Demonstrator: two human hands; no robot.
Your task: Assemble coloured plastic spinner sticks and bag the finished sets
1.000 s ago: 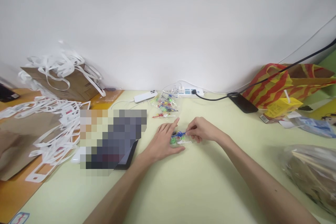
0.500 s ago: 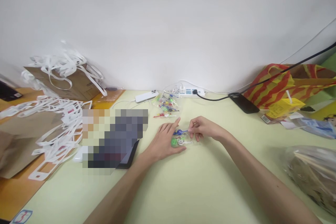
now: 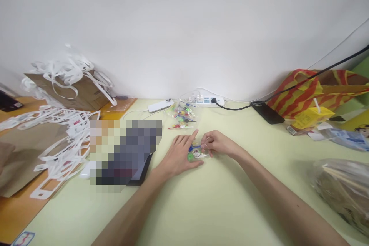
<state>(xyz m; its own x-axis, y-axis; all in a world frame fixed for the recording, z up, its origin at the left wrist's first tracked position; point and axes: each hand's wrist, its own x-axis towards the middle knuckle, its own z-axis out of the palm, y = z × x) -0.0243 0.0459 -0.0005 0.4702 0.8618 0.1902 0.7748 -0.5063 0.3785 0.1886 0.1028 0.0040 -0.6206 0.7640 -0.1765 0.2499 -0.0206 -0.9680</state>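
Note:
My left hand lies with its fingers stretched out and thumb apart, against the left side of a small clear plastic bag. Inside the bag show a blue piece, a green round piece and a pale round piece, partly covered by the left hand. At the bag's right end, my right hand is closed in a pinch on the clear film. Just beyond both hands sits another clear bag of small colourful plastic pieces.
Left of my arm lies a tablet, partly pixelated, with white straps farther left. A white phone and a power strip line the wall. On the right are a black phone, a yellow drink carton and a bulky plastic bag.
My right hand has shifted slightly left, closer to the left hand, and the bag's right end is now bunched at its fingers. The left hand has stayed nearly in place.

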